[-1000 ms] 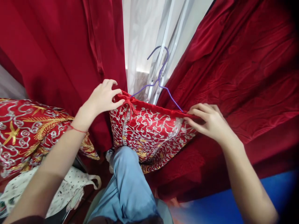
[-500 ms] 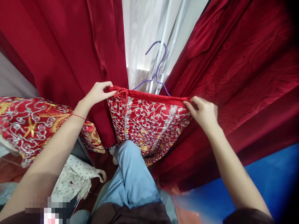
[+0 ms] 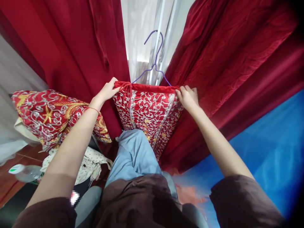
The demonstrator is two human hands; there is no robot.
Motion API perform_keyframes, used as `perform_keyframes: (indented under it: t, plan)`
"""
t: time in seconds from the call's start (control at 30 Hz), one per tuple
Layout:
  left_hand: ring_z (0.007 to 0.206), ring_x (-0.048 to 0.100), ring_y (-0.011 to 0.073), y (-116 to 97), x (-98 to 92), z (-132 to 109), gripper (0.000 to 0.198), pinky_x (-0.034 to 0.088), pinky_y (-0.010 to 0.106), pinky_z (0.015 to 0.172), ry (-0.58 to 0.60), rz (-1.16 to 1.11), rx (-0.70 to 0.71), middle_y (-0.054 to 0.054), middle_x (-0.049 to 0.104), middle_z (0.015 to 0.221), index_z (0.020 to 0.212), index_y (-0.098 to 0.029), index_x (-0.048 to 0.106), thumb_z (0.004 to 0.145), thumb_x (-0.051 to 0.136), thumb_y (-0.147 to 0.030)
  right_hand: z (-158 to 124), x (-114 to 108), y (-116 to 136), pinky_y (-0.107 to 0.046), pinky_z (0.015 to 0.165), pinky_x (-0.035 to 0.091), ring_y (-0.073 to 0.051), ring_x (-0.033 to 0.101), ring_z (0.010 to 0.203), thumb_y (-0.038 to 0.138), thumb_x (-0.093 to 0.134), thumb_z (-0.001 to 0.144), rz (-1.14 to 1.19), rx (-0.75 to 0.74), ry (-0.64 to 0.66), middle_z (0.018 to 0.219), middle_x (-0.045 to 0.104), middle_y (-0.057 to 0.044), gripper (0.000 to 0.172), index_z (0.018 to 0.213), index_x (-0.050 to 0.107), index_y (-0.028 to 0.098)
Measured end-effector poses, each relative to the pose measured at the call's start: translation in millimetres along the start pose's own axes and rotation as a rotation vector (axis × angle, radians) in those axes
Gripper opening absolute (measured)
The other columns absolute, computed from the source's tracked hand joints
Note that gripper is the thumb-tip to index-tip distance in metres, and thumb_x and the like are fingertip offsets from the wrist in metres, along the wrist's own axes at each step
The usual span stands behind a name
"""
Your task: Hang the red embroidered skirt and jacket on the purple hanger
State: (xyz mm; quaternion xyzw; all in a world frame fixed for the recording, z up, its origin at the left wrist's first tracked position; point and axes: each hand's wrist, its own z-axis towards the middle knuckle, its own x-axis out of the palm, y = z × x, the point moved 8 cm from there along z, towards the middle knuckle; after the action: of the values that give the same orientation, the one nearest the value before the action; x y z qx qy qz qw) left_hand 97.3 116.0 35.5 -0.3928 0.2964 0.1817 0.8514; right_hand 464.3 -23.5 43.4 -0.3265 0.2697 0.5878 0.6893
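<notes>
A red skirt point(image 3: 152, 107) with silver and gold embroidery hangs stretched in front of my knee, its plain red drawstring waistband on top. My left hand point(image 3: 109, 89) is closed on the waistband's left end, beside the tied cord point(image 3: 125, 87). On the right end, my right hand point(image 3: 188, 97) pinches the waistband between thumb and fingers. A purple hanger point(image 3: 155, 58) rises behind the waistband, hook upward; its lower part is hidden by the cloth. The skirt's lower part falls behind my raised leg point(image 3: 133, 148).
Dark red curtains point(image 3: 78, 47) hang on both sides of pale drapery and metal poles point(image 3: 154, 41). At left lies another embroidered red garment point(image 3: 47, 114), above a dotted white cloth point(image 3: 89, 163) and a plastic bottle point(image 3: 26, 172). Blue material point(image 3: 268, 152) covers the right.
My right hand has come inward to the left, so my hands are closer together and the waistband spans less. The view has shifted, showing more of my lap and the bottle.
</notes>
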Motion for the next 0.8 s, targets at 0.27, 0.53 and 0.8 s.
perform_keyframes:
  t: [0.27, 0.53, 0.8]
  plan:
    - [0.087, 0.067, 0.0252, 2, -2.0, 11, 0.033, 0.053, 0.040, 0.084, 0.038, 0.047, -0.034, 0.006, 0.068, 0.086, 0.102, -0.018, 0.056, 0.081, 0.064, -0.041, -14, 2, 19, -0.049, 0.091, 0.035, -0.034, 0.055, 0.102, 0.037, 0.028, 0.102, -0.085, -0.010, 0.035, 0.117, 0.060, -0.024, 0.046, 0.123, 0.057, 0.007]
    - [0.097, 0.067, 0.0274, 6, -4.1, 19, 0.042, 0.052, 0.044, 0.093, 0.068, 0.071, -0.042, 0.007, 0.069, 0.097, 0.108, -0.017, 0.056, 0.080, 0.063, -0.046, -18, 2, 19, -0.049, 0.092, 0.035, -0.034, 0.055, 0.104, 0.037, 0.027, 0.103, -0.088, 0.039, 0.055, 0.117, 0.060, -0.022, 0.043, 0.123, 0.055, 0.010]
    - [0.084, 0.064, 0.0244, 1, -6.5, 11, 0.032, 0.052, 0.041, 0.084, -0.003, 0.003, 0.012, 0.003, 0.062, 0.080, 0.093, -0.019, 0.052, 0.080, 0.069, -0.043, -17, 0, 18, -0.048, 0.093, 0.034, -0.034, 0.054, 0.104, 0.038, 0.026, 0.102, -0.092, 0.017, 0.111, 0.120, 0.059, -0.023, 0.043, 0.121, 0.053, 0.011]
